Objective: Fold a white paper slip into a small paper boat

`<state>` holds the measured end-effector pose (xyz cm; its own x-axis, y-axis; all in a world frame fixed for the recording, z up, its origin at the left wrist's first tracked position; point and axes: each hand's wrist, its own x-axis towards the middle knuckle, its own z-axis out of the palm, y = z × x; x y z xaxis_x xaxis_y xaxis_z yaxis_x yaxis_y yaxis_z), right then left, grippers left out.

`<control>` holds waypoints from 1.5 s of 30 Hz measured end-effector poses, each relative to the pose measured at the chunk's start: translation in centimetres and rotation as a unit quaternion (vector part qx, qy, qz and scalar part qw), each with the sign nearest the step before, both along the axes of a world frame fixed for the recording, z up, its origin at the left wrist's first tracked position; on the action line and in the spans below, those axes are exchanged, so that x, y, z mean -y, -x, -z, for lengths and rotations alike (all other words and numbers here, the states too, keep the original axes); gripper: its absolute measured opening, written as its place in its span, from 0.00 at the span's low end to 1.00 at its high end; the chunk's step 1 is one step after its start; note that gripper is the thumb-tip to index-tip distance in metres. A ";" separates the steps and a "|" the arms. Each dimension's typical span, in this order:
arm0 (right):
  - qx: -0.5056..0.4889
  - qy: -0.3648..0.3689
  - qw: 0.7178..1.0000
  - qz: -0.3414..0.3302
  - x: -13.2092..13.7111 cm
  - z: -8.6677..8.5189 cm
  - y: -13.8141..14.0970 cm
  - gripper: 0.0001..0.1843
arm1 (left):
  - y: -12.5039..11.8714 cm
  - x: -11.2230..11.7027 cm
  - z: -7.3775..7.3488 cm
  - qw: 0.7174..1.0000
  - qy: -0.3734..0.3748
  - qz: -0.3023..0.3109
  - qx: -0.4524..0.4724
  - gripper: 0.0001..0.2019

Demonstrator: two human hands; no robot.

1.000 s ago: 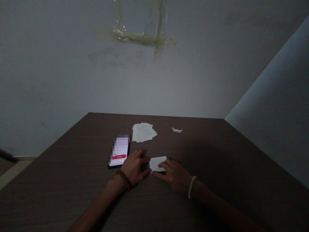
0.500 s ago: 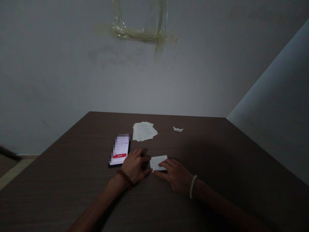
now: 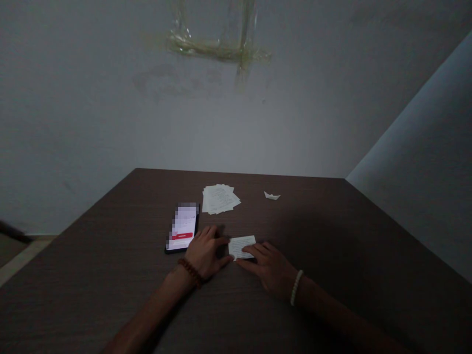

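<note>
A small white sheet of printed paper (image 3: 239,245) lies on the dark wood table between my hands. My left hand (image 3: 206,251), with a brown bead bracelet at the wrist, grips the sheet's left edge: index finger by the upper corner, thumb by the lower one. From the right, my right hand (image 3: 271,265), wearing a pale bead bracelet, has its fingers pressed on the sheet's right part and its thumb at the near edge. Its fingers cover the lower right corner, so I cannot tell whether the sheet is folded there.
A lit phone (image 3: 183,228) lies just left of my left hand. Beyond it is a loose pile of printed papers (image 3: 220,199). A small folded paper boat (image 3: 272,195) sits at the far right. The table (image 3: 121,275) meets a grey wall (image 3: 206,132) behind.
My right thumb has shifted slightly right along the near edge of the sheet. My left hand keeps its place; the view has tilted a little.
</note>
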<state>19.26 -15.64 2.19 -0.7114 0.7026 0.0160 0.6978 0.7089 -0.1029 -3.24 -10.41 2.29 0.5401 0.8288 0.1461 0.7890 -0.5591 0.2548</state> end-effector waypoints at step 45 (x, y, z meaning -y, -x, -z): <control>-0.085 -0.003 0.996 -0.004 2.3 1.0 -0.7 0.18 | 0.0 0.0 0.1 1.000 0.006 0.016 0.007 0.19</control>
<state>20.00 -17.89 1.21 -0.7033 0.6968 0.1407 0.6655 0.7150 -0.2144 -3.25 -10.42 2.15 0.5648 0.8125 0.1445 0.7666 -0.5813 0.2726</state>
